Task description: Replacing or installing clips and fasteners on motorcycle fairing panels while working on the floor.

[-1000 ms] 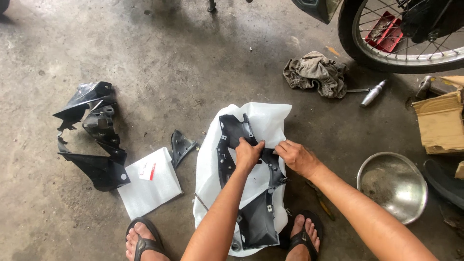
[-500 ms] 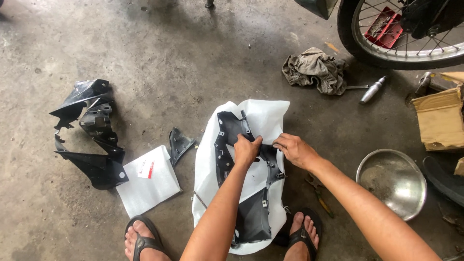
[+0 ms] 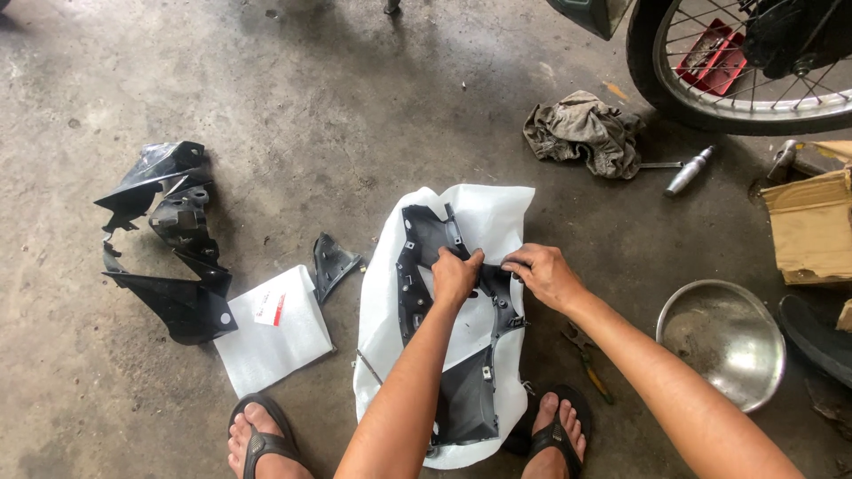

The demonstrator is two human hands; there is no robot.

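Black plastic fairing panel point(image 3: 461, 390) lies on white foam wrap point(image 3: 497, 213) on concrete floor point(image 3: 311, 89), between sandalled feet. Left hand point(image 3: 455, 277) clenched on panel's upper middle; right hand point(image 3: 546, 275) pinches same spot just beside it. Steel bowl point(image 3: 723, 341) at right, broken black pieces point(image 3: 169, 239) at left.

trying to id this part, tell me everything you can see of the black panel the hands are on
The black panel looks like moulded plastic, an open frame with two side arms, small clips along its edges and a broad solid flap nearest the feet. It lies flat on white foam wrap on the concrete floor. The left hand and right hand grip its upper middle.
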